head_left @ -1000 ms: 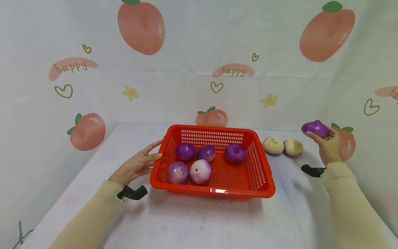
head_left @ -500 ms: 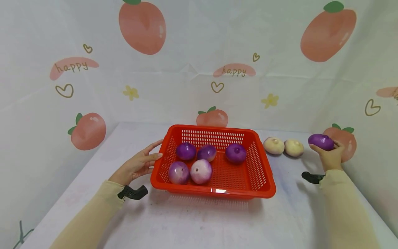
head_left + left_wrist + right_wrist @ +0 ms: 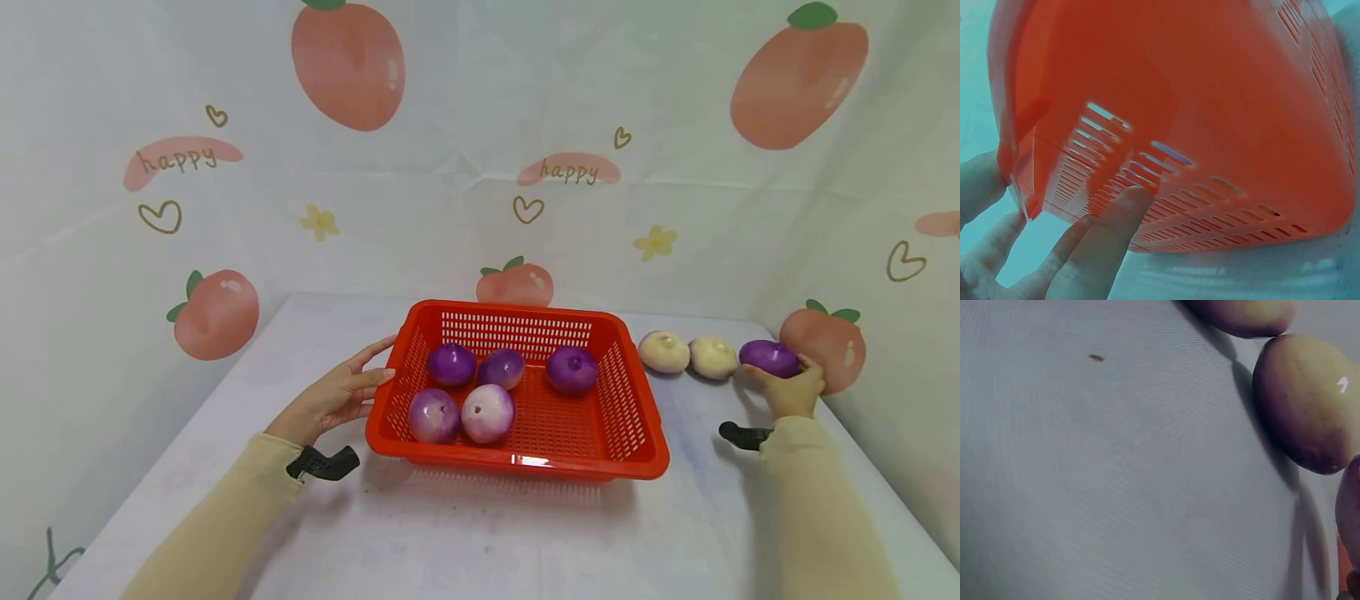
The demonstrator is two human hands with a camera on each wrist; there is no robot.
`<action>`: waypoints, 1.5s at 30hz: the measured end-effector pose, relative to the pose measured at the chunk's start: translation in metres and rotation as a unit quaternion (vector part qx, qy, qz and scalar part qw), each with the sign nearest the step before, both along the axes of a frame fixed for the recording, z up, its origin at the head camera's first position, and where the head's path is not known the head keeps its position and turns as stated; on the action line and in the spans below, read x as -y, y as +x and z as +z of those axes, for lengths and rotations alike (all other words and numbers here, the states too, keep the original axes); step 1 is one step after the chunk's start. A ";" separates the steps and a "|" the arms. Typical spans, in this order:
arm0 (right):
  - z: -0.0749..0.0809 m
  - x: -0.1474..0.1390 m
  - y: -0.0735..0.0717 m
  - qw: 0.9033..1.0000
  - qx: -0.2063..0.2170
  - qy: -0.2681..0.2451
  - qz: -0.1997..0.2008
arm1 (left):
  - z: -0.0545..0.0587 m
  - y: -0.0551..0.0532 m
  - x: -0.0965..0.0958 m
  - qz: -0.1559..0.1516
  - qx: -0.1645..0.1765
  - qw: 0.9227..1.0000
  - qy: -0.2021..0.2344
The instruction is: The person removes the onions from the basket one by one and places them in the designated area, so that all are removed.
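The red plastic basket (image 3: 525, 458) stands mid-table, with several purple onions, such as the pale one (image 3: 489, 414), inside. My left hand (image 3: 333, 400) holds the basket's left side; in the left wrist view, one of its fingers (image 3: 1107, 231) touches the slotted outer wall. My right hand (image 3: 791, 390), at the table's far right, grips a dark purple onion (image 3: 770, 358) low, beside two cream onions. Whether that onion touches the table is hidden. The right wrist view shows a cream-purple onion (image 3: 1304, 403) touching its neighbours.
Two cream onions, a left one (image 3: 664, 352) and a right one (image 3: 712, 357), sit in line right of the basket. A white table (image 3: 487, 542) lies beneath. Behind it hangs a white cloth (image 3: 450, 208) printed with fruit.
My right hand has lowered the dark purple onion from the air to beside the cream onions. The right cream onion has shifted its facing. My left hand and the basket stay put.
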State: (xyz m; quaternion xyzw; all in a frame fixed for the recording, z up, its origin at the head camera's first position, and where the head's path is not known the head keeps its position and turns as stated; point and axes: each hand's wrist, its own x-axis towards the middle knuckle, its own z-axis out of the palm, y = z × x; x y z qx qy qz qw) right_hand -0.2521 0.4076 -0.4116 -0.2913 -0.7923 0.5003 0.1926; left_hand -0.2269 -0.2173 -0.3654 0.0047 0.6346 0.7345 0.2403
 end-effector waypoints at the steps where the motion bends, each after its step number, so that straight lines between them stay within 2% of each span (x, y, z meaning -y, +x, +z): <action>1: -0.001 0.000 0.001 1.000 0.005 0.002 0.001 | 0.000 0.000 0.000 0.001 0.000 1.000 -0.002; 6: 0.000 0.004 0.003 1.000 0.024 -0.008 0.006 | 0.000 -0.001 -0.002 0.005 0.002 1.000 -0.002; 15: -0.001 0.002 0.001 0.999 0.034 -0.012 0.022 | -0.001 0.000 -0.002 0.010 0.003 1.000 -0.002; 29: -0.003 -0.004 -0.001 0.997 0.069 0.014 0.045 | -0.001 0.001 -0.002 0.008 -0.001 1.000 0.001; 45: 0.002 -0.001 0.003 0.996 0.067 0.021 0.056 | 0.000 0.001 -0.002 0.015 0.002 1.000 -0.004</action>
